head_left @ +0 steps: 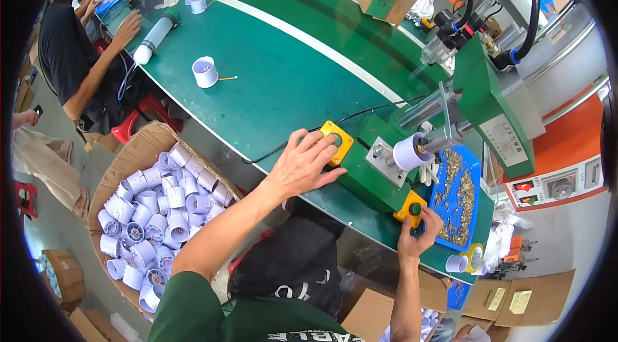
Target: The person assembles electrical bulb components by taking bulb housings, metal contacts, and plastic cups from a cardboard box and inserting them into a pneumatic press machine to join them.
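Fingers (320, 144) of the left hand (302, 165) are spread flat over the yellow square button box w/ green push-button (335, 141), fingertips on or at the button, palm resting on the green metal press machine (450, 117) base just left of its nozzle. Right hand (418, 236) pinches round the second yellow button box (412, 208) at the machine's near edge, thumb and fingers curled about it, green button on top. Both hands sit on separate buttons, prob. a two-hand safety start, keeping fingers away from the ram. White plastic cylinder part (407, 152) sits on the horizontal spindle between the two boxes, right in front of the press. Blue tray of small brass pieces (456, 195) lies right of the machine; cardboard box of white cylinders (154, 207) stands left, below the table edge, within easy reach.
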`<state>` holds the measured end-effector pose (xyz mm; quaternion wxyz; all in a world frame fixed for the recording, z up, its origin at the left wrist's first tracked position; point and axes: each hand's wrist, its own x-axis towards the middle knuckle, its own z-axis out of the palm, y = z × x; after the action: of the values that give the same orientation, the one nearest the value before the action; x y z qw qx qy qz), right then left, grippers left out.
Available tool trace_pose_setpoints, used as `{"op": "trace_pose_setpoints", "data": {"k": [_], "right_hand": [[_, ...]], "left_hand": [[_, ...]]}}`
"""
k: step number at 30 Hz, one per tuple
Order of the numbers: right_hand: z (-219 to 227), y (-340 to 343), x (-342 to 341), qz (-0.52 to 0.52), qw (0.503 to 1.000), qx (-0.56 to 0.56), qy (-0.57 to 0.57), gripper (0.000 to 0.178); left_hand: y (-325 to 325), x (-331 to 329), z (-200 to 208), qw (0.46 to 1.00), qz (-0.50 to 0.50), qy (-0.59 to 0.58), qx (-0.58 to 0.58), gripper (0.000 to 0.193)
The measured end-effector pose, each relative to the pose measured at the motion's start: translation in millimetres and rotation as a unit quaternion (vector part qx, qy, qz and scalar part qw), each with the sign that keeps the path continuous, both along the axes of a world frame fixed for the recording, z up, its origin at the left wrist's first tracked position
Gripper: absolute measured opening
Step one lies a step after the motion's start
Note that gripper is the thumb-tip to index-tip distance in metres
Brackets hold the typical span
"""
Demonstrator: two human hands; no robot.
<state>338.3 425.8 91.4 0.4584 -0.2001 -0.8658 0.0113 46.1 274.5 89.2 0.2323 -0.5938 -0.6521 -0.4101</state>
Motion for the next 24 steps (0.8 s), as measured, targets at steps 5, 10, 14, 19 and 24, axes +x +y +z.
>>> {"op": "trace_pose_setpoints", "data": {"k": [5,10,14,19,24], "right_hand": [[-0.6,14.0,7.0,-0.100,0.993,-0.020,0.064,0.024],[-2.7,14.4,-2.4,-0.115,0.990,-0.029,0.082,0.020],[0.0,13.3,-1.1,-0.130,0.985,-0.071,0.084,0.023],[-3.0,12.4,-0.3,-0.132,0.983,-0.084,0.092,0.021],[-1.5,10.4,-4.5,-0.131,0.984,-0.090,0.087,0.019]], "left_hand": [[3.2,-0.7,-3.1,0.999,0.004,-0.033,0.024,0.058],[5.9,5.9,22.1,0.997,-0.012,-0.068,0.037,0.066],[37.7,23.1,45.0,0.991,-0.058,-0.124,0.009,0.085],[78.4,43.4,59.5,0.976,-0.110,-0.187,-0.019,0.099],[101.2,55.4,72.5,0.959,-0.148,-0.241,0.027,0.056]]}}
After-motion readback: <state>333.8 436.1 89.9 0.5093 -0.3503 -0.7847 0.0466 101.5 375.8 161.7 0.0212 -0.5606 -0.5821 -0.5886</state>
